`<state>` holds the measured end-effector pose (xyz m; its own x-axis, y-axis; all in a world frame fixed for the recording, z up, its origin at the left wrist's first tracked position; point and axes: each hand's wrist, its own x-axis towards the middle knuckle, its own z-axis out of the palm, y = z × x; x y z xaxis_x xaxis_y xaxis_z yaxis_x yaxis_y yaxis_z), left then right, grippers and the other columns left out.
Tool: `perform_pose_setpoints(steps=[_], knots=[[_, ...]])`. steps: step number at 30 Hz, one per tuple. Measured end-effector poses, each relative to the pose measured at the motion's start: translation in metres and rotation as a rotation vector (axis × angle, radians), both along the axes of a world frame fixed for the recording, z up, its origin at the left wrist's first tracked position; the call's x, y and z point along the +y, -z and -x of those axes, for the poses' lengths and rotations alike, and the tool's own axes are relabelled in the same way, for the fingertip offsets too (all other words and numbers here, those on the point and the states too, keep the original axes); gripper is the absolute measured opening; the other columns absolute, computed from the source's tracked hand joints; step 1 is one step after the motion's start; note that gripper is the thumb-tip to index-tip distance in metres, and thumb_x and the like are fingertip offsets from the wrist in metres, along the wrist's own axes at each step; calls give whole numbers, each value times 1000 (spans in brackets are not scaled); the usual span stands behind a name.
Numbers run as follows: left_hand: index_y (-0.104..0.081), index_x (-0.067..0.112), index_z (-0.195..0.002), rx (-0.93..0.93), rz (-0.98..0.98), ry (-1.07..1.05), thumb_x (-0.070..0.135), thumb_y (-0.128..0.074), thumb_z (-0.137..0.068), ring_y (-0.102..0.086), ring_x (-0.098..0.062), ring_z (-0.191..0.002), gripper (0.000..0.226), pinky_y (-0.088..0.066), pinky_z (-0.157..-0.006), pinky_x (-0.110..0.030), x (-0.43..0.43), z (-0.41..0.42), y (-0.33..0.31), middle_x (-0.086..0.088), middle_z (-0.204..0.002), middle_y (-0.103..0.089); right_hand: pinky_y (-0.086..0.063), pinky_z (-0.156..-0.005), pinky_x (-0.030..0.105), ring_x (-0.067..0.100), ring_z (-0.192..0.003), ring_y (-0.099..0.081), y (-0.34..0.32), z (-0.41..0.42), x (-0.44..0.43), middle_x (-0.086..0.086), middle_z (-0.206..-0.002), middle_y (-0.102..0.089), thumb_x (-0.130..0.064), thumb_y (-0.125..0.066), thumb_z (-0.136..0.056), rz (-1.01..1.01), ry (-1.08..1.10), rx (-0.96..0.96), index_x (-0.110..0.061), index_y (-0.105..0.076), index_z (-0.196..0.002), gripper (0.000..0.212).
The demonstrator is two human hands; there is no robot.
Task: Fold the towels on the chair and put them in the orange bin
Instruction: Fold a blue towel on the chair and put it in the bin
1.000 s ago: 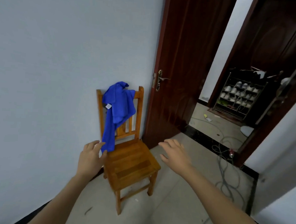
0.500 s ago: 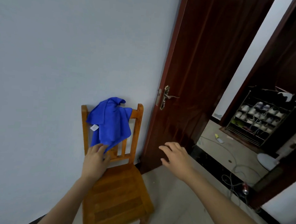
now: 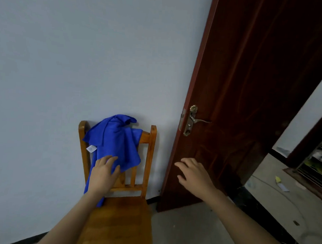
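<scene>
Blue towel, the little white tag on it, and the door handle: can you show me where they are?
blue towel (image 3: 117, 142), head view, middle of the draped cloth
white tag (image 3: 91, 148), head view, centre of the tag at the towel's left edge
door handle (image 3: 200, 120), head view, on the metal lever

A pale blue-grey painted wall (image 3: 86, 55) is seen above the left hand (image 3: 103, 174). A dark red-brown wooden door (image 3: 249, 88), brass lever handle (image 3: 193, 121) fitted, is seen behind the right hand (image 3: 194, 176), with grey floor (image 3: 180, 232) beneath.
</scene>
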<state>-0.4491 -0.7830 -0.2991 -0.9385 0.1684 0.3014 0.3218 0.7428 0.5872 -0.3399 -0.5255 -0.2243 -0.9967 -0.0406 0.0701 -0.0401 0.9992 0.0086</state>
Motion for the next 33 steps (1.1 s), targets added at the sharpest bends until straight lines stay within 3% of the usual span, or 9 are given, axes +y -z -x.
perform_pose_setpoints(steps=[8,19,30,33], knots=[[-57,6,-124,-68,-46,-235,17,-59,-88,-45,-31,-121,37,-39,-98,-40,53,-24,7,-13,-127,-56,-30,-103,29,17,-132,-32,-3,56,68,0,-142,-38,-27,-43,-96,47,-208,-30,-20,-36,-140,45],[-52,13,-130,-147,54,-577,26,-52,-93,-41,-24,-127,39,-36,-103,-36,32,-15,13,-7,-135,-51,-30,-103,27,14,-129,-35,26,136,49,-3,-140,-38,-29,-43,-96,165,-492,-76,-23,-35,-140,45],[-49,11,-130,-203,-227,-678,29,-59,-88,-50,-27,-117,46,-42,-91,-36,62,116,27,-11,-130,-53,-31,-104,33,24,-126,-39,27,267,22,5,-134,-44,-25,-47,-91,124,-675,-84,-17,-45,-134,44],[-48,12,-130,-211,-334,-724,32,-63,-86,-55,-25,-109,51,-45,-78,-32,72,147,21,-8,-123,-56,-32,-102,32,26,-122,-43,32,293,9,7,-128,-49,-22,-50,-90,157,-687,-64,-15,-48,-131,43]])
